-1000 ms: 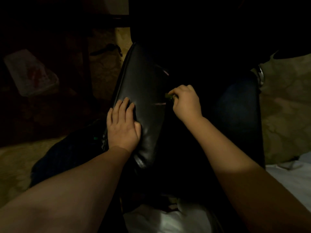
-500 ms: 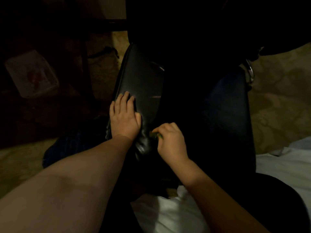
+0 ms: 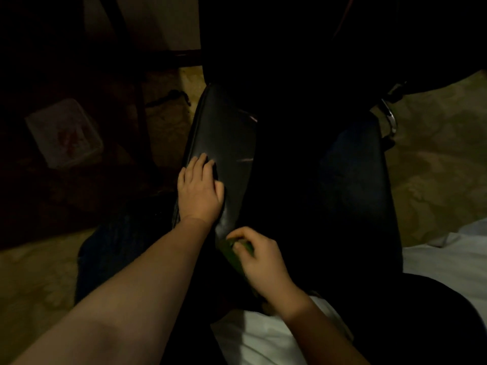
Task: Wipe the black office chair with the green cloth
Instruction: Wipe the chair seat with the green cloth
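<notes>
The black office chair (image 3: 224,133) fills the dim middle of the view; a shiny black padded part slants from upper centre down toward me. My left hand (image 3: 200,191) lies flat on that pad's left edge, fingers together, holding nothing. My right hand (image 3: 259,259) is at the pad's near lower end, fingers closed on the green cloth (image 3: 238,252), which is pressed against the chair. Only a small strip of cloth shows between fingers and pad. The rest of the chair is lost in shadow.
A pale patterned floor (image 3: 434,185) lies on both sides. A whitish flat packet (image 3: 64,133) lies on the floor at left, beside a dark furniture leg (image 3: 139,106). A chrome chair part (image 3: 390,119) shows upper right. White fabric (image 3: 434,262) lies at lower right.
My right hand has drawn the green cloth down the pad from its middle right edge to its near lower end. My left hand has stayed on the pad's left edge.
</notes>
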### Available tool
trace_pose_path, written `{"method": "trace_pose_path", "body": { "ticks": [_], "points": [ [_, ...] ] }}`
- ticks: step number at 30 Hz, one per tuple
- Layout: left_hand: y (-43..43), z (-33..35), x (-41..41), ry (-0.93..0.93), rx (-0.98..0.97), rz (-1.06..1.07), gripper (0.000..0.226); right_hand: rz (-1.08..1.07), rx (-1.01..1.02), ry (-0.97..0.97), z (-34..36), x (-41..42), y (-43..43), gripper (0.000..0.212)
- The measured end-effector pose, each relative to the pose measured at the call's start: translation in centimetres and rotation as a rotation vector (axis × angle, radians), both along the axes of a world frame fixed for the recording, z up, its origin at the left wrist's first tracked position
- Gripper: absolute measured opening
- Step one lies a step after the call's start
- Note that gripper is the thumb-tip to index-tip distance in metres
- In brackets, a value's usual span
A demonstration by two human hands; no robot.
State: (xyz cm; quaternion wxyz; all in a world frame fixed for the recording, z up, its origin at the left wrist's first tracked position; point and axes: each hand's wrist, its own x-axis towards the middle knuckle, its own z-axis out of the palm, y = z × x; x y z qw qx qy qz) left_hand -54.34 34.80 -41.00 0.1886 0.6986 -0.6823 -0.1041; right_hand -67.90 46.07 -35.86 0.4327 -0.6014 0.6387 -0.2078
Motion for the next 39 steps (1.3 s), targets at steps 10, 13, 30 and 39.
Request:
{"method": "trace_pose_path", "body": {
  "ticks": [10,13,30,39],
  "points": [
    [-1.3,1.2,2.0,-0.002,0.03,-0.107,0.036,-0.129,-0.487,0.499,-1.5,-0.6,0.5,0.023],
    [-1.1,0.9,1.8,-0.001,0.013,-0.094,0.037,-0.033,-0.499,0.447,-2.5,-0.1,1.5,0.03],
    [-1.2,-0.5,1.2,-0.025,0.017,-0.108,0.057,-0.11,-0.425,0.537,-2.6,-2.5,-13.5,0.027],
    [-1.5,-0.9,1.2,-0.021,-0.017,-0.083,0.059,-0.185,-0.331,0.633,-2.9,-3.9,-23.4,0.031]
  ]
}}
